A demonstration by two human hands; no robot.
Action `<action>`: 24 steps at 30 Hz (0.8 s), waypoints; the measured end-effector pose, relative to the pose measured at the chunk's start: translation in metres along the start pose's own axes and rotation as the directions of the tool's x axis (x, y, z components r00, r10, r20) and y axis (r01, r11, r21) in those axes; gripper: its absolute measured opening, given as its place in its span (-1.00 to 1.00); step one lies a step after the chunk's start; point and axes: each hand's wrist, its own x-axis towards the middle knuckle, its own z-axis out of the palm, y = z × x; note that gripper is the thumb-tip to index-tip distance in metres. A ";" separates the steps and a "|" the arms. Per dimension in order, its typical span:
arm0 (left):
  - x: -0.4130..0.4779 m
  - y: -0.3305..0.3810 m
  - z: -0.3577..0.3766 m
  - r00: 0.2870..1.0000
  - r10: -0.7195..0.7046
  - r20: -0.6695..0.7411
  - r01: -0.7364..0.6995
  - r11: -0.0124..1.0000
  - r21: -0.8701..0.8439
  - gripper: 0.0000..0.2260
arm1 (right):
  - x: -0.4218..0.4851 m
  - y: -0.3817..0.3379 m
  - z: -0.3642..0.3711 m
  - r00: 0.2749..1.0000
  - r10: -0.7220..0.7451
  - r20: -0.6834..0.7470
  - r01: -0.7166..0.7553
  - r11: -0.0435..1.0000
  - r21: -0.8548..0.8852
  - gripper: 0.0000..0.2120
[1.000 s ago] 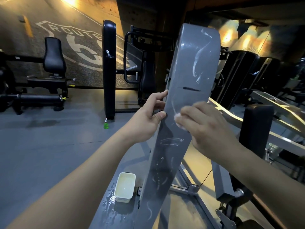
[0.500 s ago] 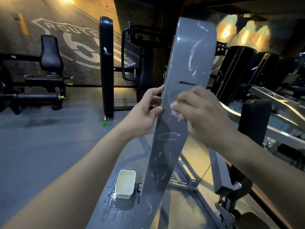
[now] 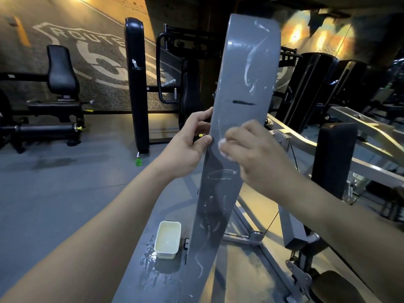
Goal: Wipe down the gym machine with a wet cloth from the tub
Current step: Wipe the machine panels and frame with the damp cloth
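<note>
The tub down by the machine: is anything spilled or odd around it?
Yes. Water lies splashed on the grey base left of and in front of the tub. The upright panel also carries white streaks.

Grey base plate: cream tub w/ water puddle at its left; green bottle on floor.

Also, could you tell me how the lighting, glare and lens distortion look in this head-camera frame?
Head view: dim overall, warm orange lamp glow top right; head view: wet streaks glint on the grey panel, which the wide lens bows; head view: the left hand gripping its edge and the right hand holding the cloth look sharp; head view: spilled water by the tub shines.
</note>
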 end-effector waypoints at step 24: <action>-0.001 -0.003 0.003 0.999 0.037 -0.037 -0.035 0.998 0.055 -0.53 | -0.041 -0.023 0.027 0.998 -0.008 0.055 0.008 1.000 0.012 -0.74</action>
